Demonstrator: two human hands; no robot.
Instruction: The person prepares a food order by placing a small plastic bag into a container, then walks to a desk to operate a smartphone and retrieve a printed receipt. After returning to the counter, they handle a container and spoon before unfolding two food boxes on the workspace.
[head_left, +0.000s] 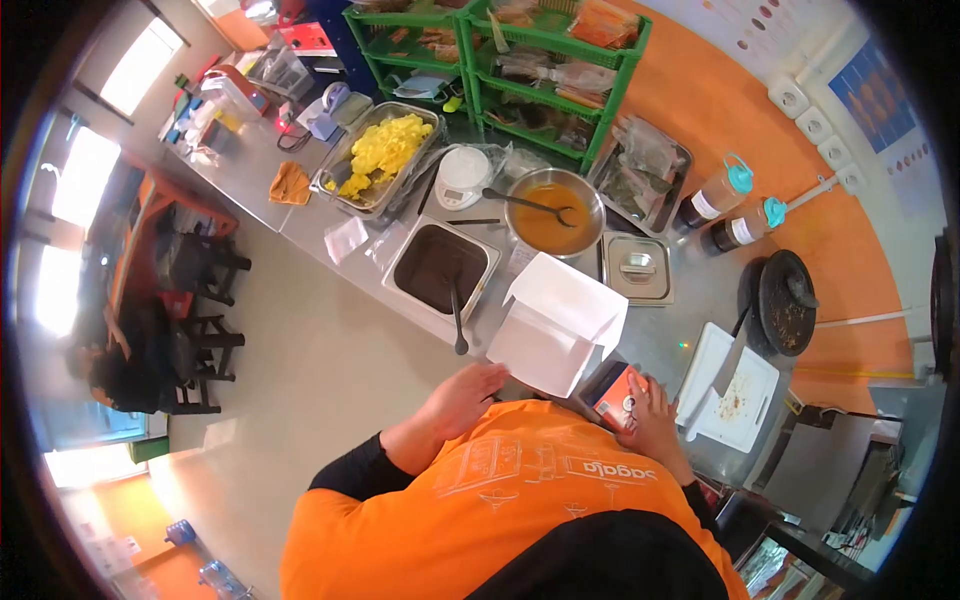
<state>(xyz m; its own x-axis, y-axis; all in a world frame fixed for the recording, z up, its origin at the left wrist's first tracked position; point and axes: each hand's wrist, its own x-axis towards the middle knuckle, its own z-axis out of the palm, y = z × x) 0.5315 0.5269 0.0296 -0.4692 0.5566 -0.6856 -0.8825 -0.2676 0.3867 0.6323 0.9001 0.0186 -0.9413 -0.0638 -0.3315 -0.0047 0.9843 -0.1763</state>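
Note:
My left hand [465,398] is open, its fingers stretched out near the lower left edge of a white cardboard box [545,365]. That box stands with its lid up on the steel counter. At its lower right, my right hand [650,415] has its fingers over a small orange and black box [608,396] and grips its right side. Beyond the white box are a steel bowl [600,222] of orange liquid with a ladle and a square pan [398,285] of dark sauce with a spoon.
A tray [318,185] of yellow food, a scale [462,178], a lidded steel container [637,268] and two bottles [735,230] stand farther back. At the right are a white cutting board [750,400] with a knife and a dark stone mortar [785,330]. Green racks [590,150] stand behind.

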